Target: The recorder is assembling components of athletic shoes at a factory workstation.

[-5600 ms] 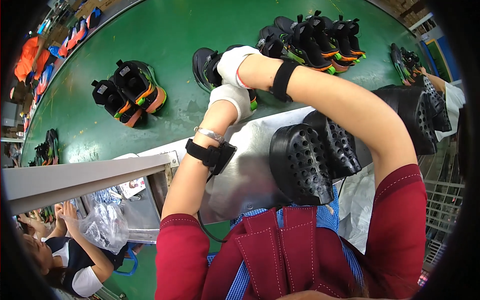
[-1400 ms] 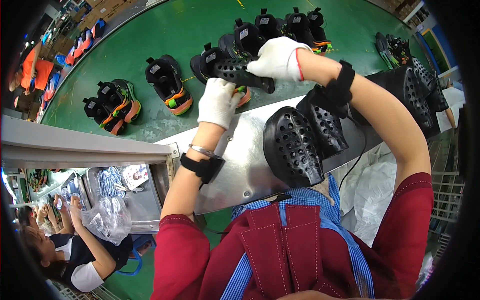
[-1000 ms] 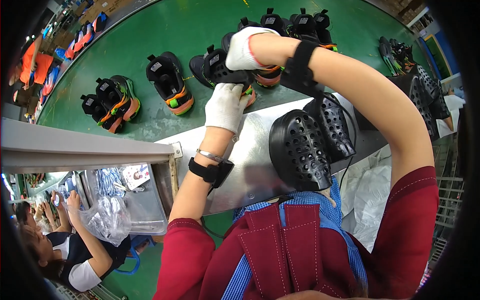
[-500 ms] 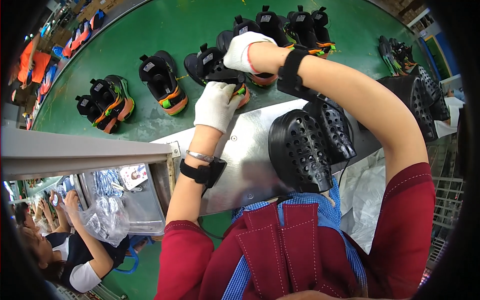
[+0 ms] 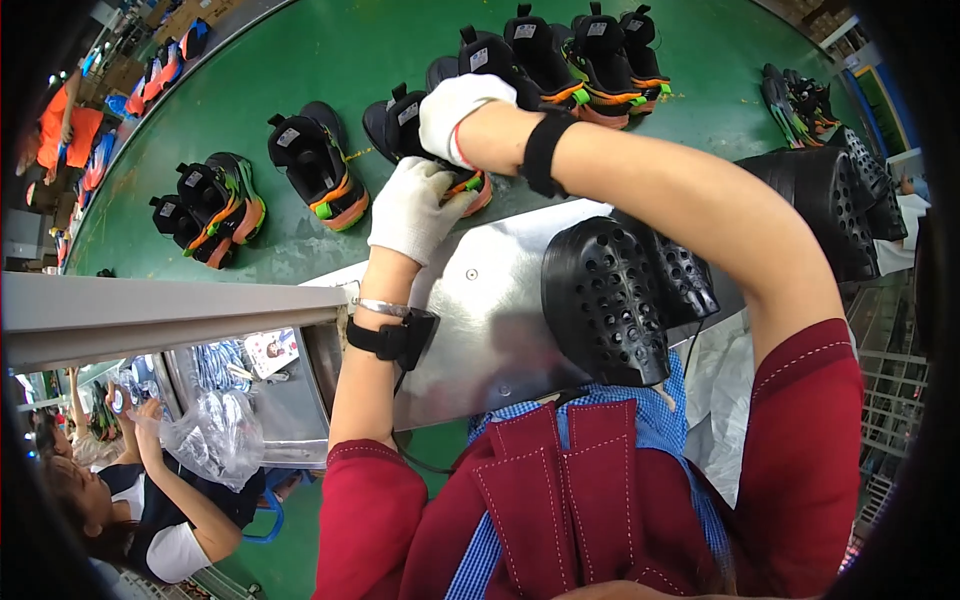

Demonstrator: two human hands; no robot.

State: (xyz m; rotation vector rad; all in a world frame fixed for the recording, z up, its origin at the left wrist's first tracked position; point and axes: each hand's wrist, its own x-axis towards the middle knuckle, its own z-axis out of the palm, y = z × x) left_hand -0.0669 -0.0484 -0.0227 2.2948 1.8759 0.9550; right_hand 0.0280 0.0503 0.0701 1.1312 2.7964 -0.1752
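In a row of black sneakers with orange and green soles, one sneaker (image 5: 403,113) lies under both my hands, its heel tab and tongue showing. My left hand (image 5: 412,210), in a white knit glove, is closed on its near end, fingers curled over the edge. Bent over its right side is my gloved right hand (image 5: 465,112), fingers closed down against the upper; the fingertips are hidden. Left of them stands another black sneaker (image 5: 315,165), apart from my hands. Further sneakers (image 5: 590,60) stand to the right, beyond my right forearm.
The green table (image 5: 420,40) has a metal strip (image 5: 470,300) along its near edge. Black perforated forms (image 5: 605,300) stand on it, with more (image 5: 820,210) at the right. A white beam (image 5: 170,310) runs at the left, with a co-worker (image 5: 190,500) below it.
My right hand has shifted left and slightly nearer, closing up to my left hand. My left hand has moved a little left. A black perforated part seen between them before is now covered.
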